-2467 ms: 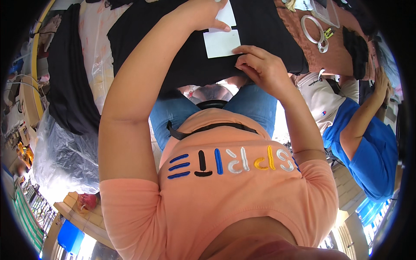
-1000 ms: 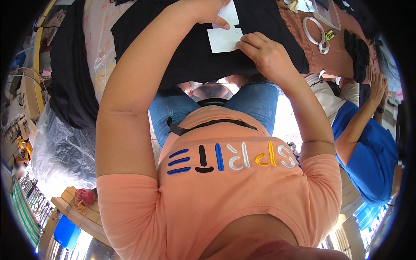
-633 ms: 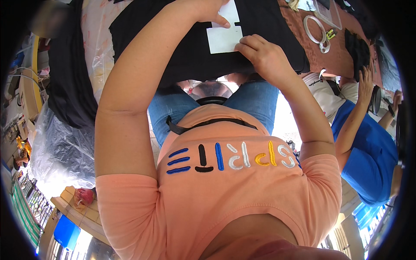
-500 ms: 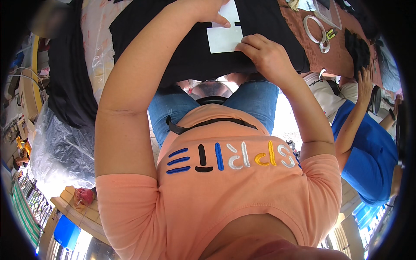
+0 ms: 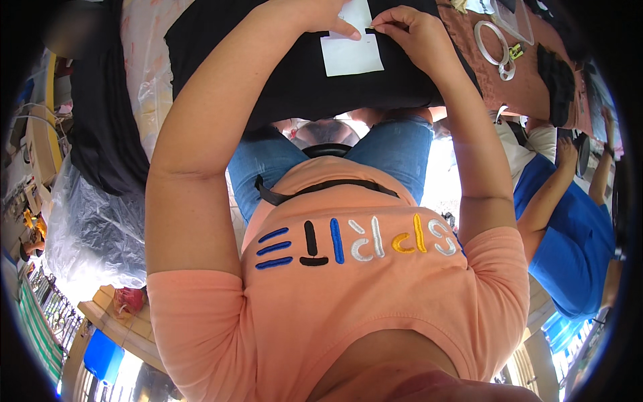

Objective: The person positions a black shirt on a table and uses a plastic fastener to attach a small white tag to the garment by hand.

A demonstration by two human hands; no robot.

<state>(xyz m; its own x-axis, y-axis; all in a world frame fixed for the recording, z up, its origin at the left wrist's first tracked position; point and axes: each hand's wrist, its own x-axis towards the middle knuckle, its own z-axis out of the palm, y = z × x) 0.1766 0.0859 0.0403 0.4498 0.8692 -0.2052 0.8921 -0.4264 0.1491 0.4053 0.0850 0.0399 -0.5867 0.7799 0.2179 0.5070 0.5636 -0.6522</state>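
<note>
White card (image 5: 351,55) lies flat on black cloth (image 5: 295,87); I judge its placement done. Leftmost, I find the left hand (image 5: 328,17) spread, thumb laid on the card, other fingertips out of frame. Rightward, the right hand (image 5: 414,32) nearly closes at the card's notch; whether it grips anything, I cannot tell. Work there appears unfinished.

left grip (image 5: 326,16) on white card (image 5: 351,56) — right grip (image 5: 418,36) at its notch
</note>
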